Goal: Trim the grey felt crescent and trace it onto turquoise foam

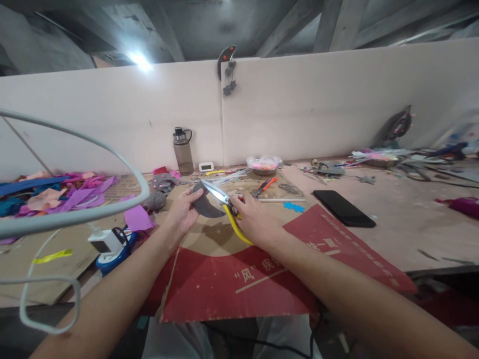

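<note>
My left hand (186, 209) pinches a dark grey crescent-shaped piece (207, 205), perhaps felt, by its left edge. My right hand (251, 214) is closed round the yellow handles of a pair of scissors (219, 193). The blades point up and left, and their tips reach the upper part of the crescent near my left fingers. Whether the blades are cutting into the piece I cannot tell. Both hands are above a red and brown cardboard sheet (239, 284). A ball of grey yarn (154, 201) lies left of my left hand.
Coloured felt scraps (75, 192) and a blue-and-white power strip (116, 254) lie left; a white cable (138, 189) loops in front. A bottle (183, 152) stands behind. Orange-handled cutters (265, 187), a blue piece (294, 206) and a phone (343, 208) lie right.
</note>
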The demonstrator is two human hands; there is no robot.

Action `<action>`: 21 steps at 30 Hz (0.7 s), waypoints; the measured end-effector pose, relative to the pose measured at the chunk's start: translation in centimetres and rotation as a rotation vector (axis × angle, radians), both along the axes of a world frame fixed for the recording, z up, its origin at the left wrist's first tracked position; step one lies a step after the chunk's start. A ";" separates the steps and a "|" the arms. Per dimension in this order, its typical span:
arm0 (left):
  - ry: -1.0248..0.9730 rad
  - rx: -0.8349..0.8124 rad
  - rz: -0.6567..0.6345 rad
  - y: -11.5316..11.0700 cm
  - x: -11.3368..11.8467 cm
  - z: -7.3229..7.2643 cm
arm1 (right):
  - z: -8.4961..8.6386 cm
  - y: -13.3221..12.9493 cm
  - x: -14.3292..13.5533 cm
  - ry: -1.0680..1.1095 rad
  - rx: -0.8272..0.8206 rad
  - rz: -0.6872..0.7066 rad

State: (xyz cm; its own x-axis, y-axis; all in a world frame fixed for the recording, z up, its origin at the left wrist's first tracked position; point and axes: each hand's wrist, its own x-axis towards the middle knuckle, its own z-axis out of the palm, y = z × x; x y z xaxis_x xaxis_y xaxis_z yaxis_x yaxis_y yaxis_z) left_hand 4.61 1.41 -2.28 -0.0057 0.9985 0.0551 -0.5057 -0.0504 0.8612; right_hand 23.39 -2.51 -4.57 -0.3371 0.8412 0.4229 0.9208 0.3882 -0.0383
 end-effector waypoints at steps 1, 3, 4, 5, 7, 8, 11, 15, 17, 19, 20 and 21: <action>-0.004 -0.007 0.003 0.0 0.0 0.0 | 0.0 0.0 0.1 -0.003 0.004 0.002; -0.009 -0.020 0.010 0.0 0.1 0.1 | 0.1 -0.1 0.2 -0.001 0.004 -0.005; -0.009 -0.026 0.012 0.0 0.1 0.1 | 0.2 -0.1 0.2 0.006 -0.002 -0.008; -0.009 -0.030 0.013 0.1 0.1 0.0 | 0.2 -0.1 0.2 0.022 -0.013 -0.009; -0.005 -0.035 0.016 0.1 0.0 -0.1 | 0.2 0.0 0.3 0.082 -0.043 0.007; -0.004 -0.036 0.018 0.2 0.0 -0.1 | 0.2 0.1 0.3 0.120 -0.059 0.022; -0.010 -0.025 0.031 0.2 -0.2 -0.2 | 0.1 0.3 0.4 0.235 -0.082 0.043; -0.028 -0.001 0.040 0.3 -0.2 -0.2 | -0.1 0.6 0.5 0.268 -0.059 0.049; -0.042 0.011 0.044 0.3 -0.3 -0.2 | -0.1 0.6 0.5 0.224 -0.040 0.052; -0.044 0.023 0.042 0.5 -0.3 -0.4 | -0.2 0.5 0.5 0.170 -0.018 0.043; -0.039 0.025 0.038 0.6 -0.4 -0.5 | -0.2 0.5 0.5 0.147 -0.012 0.035; -0.034 0.025 0.033 0.7 -0.5 -0.7 | -0.2 0.5 0.5 0.129 -0.011 0.027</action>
State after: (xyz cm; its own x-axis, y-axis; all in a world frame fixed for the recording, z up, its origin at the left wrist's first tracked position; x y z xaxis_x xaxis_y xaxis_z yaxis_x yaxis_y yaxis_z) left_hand 4.13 2.11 -2.94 -0.0410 0.9960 0.0789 -0.5320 -0.0886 0.8421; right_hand 23.87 -2.00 -4.76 -0.3029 0.8371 0.4554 0.8971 0.4117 -0.1601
